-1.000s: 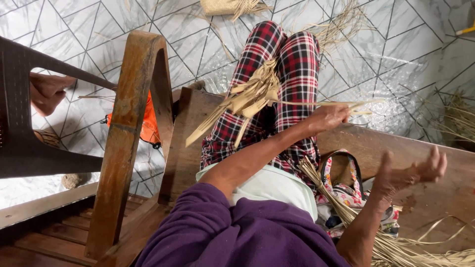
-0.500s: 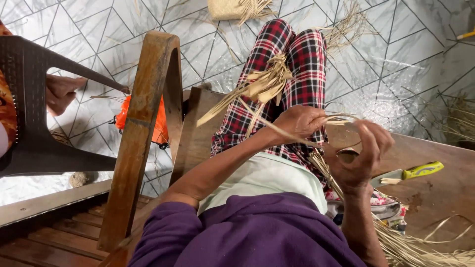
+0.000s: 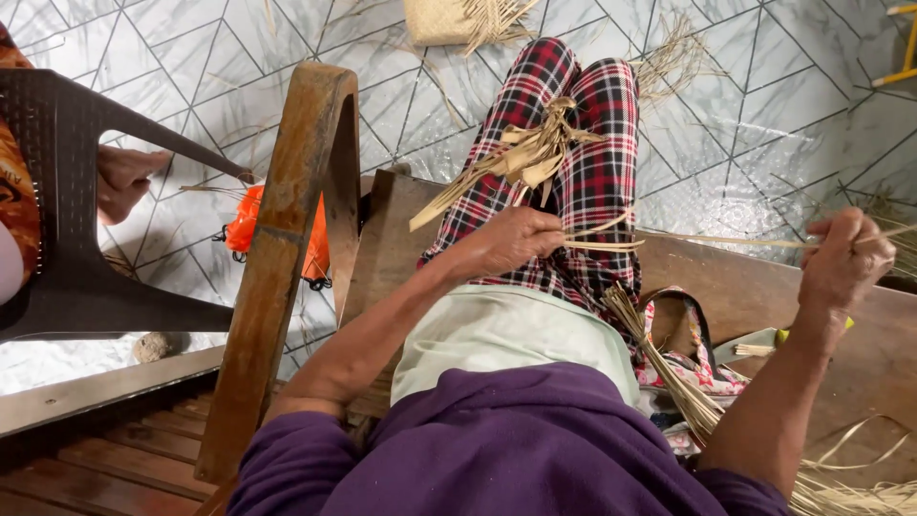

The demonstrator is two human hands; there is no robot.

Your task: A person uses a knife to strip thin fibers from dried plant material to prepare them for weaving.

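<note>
I sit with my legs in red plaid trousers stretched over a tiled floor. A knotted bundle of dried palm-leaf strips lies on my lap. My left hand pinches the strips near my thigh. My right hand is raised to the right, closed on a thin straw strip that runs taut between both hands. More loose straw lies by my right hip.
A wooden chair frame stands at my left, with an orange object behind it. A dark plastic chair holds another person, whose hand shows. A woven basket sits ahead; a patterned bag lies on the wooden platform.
My right hand has swung from close beside my left hand out to the right, drawing a straw strip taut. My left hand stays on the lap.
</note>
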